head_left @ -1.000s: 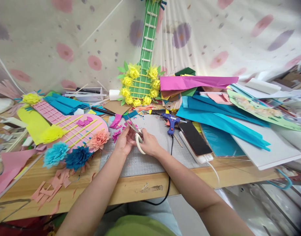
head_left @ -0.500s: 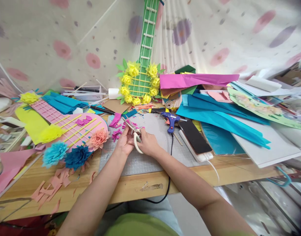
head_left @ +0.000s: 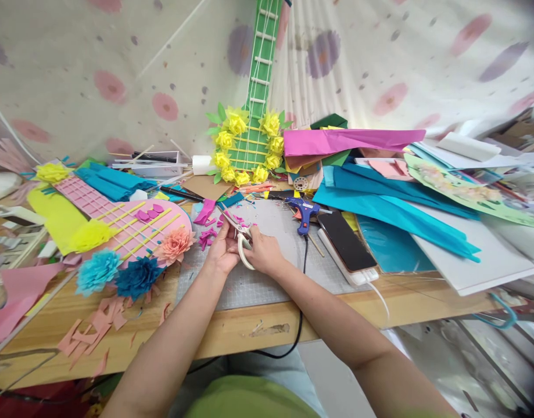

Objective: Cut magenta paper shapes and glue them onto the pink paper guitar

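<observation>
White-handled scissors (head_left: 244, 248) are in my right hand (head_left: 264, 253), their blades pointing away and to the left over the cutting mat. My left hand (head_left: 223, 251) is closed by the blades, with fingers pinched; whatever lies between them is too small to make out. Just past my left hand lie magenta paper scraps (head_left: 207, 238) and a folded magenta strip (head_left: 204, 212). A pink paper guitar (head_left: 131, 223) with paper flowers rests to the left, several magenta petals (head_left: 149, 213) on its body.
A grey cutting mat (head_left: 249, 293) lies beneath my hands. On the right are a blue glue gun (head_left: 305, 213) with its cord, a phone (head_left: 348, 241) on a white power strip, and blue paper sheets (head_left: 393, 212). A green paper guitar (head_left: 258, 104) stands behind. Peach scraps (head_left: 90, 334) lie front left.
</observation>
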A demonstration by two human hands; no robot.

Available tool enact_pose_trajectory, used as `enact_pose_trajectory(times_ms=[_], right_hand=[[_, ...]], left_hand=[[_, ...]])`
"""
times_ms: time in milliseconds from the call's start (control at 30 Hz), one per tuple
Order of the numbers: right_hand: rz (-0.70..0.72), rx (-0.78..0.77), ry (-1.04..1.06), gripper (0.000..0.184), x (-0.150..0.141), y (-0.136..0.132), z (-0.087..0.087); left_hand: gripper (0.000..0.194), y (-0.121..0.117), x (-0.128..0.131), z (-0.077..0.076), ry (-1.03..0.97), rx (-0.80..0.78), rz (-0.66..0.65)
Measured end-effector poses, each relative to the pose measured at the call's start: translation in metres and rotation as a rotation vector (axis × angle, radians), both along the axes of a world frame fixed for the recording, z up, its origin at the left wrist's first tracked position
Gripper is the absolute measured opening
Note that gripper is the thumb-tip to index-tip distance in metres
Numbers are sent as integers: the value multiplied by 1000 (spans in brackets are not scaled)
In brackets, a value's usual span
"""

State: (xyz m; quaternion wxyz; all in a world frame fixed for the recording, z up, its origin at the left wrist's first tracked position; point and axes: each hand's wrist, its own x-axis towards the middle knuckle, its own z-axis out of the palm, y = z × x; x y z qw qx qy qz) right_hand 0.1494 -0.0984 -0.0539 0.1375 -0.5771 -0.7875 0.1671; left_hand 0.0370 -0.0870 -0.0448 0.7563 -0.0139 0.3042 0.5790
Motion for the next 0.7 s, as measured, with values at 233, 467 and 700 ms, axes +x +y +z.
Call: enact_pose_trajectory(times_ms=[233,467,700], right_hand=[[-9,-1,-13,45,-1,1,-3],[-33,4,13,41,0,4,-8],[0,-148,352,34,20,14,-4]], left_hand=[[16,-1,1,5,-32,-31,15],[14,1,1,-1,-43,-16,35],[3,3,-3,-9,115,18,187]])
